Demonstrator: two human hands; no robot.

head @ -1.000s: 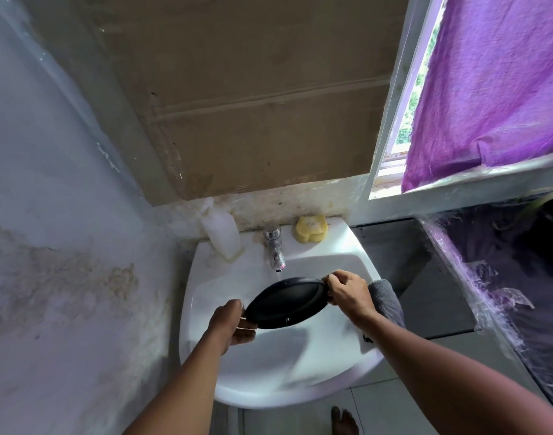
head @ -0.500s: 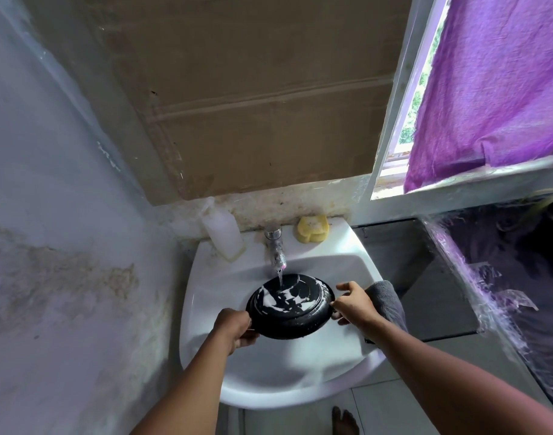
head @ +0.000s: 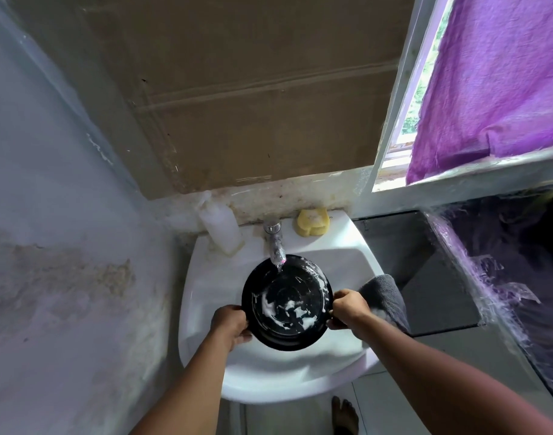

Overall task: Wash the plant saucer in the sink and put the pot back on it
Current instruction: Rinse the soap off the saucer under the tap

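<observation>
Over a white sink (head: 206, 309), left hand (head: 229, 323) and right hand (head: 349, 309) grip opposite rims of the stiff, soapy, likely slippery saucer (head: 287, 302) between them

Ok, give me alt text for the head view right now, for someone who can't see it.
Both hands, left hand and right hand, hold a soapy black saucer by its rim under the running tap over a white sink. A grey cloth hangs over the sink's right edge.

A grey towel (head: 383, 296) hangs just right of the right hand. Beyond both hands sit a yellow sponge (head: 312, 221) and white bottle (head: 220, 227); purple cloth (head: 495, 86) hangs far right.
</observation>
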